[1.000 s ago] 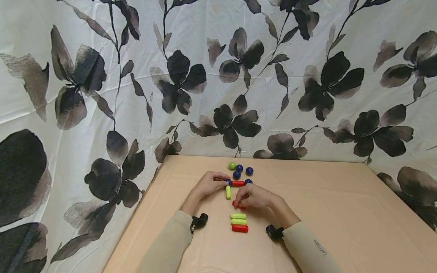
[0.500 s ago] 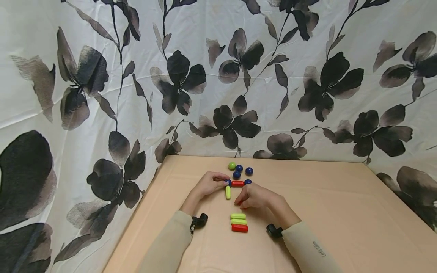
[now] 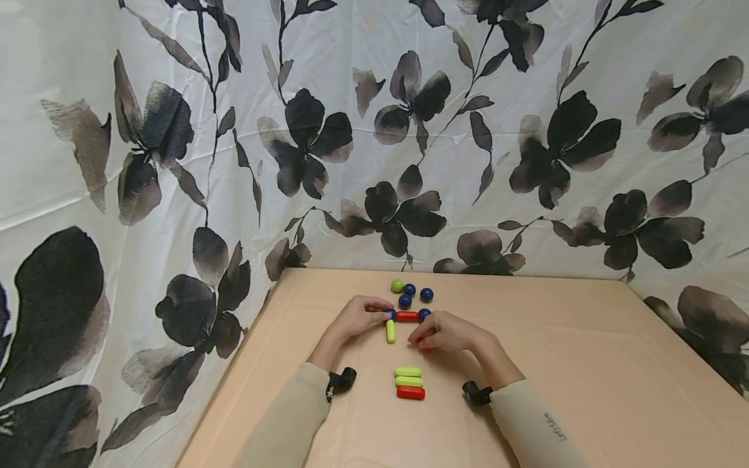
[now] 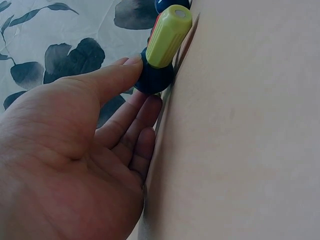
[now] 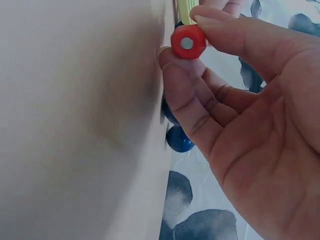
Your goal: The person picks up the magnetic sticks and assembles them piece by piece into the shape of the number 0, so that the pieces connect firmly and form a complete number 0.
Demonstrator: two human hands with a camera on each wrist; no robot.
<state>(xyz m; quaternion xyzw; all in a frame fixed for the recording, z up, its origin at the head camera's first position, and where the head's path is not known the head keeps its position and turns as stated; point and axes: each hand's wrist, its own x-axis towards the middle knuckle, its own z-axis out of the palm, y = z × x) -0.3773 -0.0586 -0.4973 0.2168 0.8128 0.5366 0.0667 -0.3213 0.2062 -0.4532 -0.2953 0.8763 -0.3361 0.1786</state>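
My left hand (image 3: 358, 320) pinches a dark blue ball (image 4: 154, 79) between thumb and fingers at one corner of a small joined figure. From that ball a ribbed yellow-green rod (image 3: 390, 331) points toward me, a pale disc in its end. A red rod (image 3: 407, 316) runs right from the same ball to another blue ball (image 3: 424, 314). Just right of the figure, my right hand (image 3: 449, 333) pinches a second red rod (image 5: 188, 42) by thumb and fingertips, its silvery end facing the right wrist camera. In the head view, the fingers mostly cover this rod.
Behind the figure lie a green ball (image 3: 397, 285) and several blue balls (image 3: 426, 295). Nearer me, two yellow-green rods (image 3: 408, 372) and a red rod (image 3: 411, 392) lie side by side on the tan tabletop (image 3: 556, 364). A flower-printed cloth (image 3: 468, 162) hangs beyond the table.
My right hand has shifted slightly right with its red rod, which showed more plainly a second ago. My left hand keeps its place on the blue ball.
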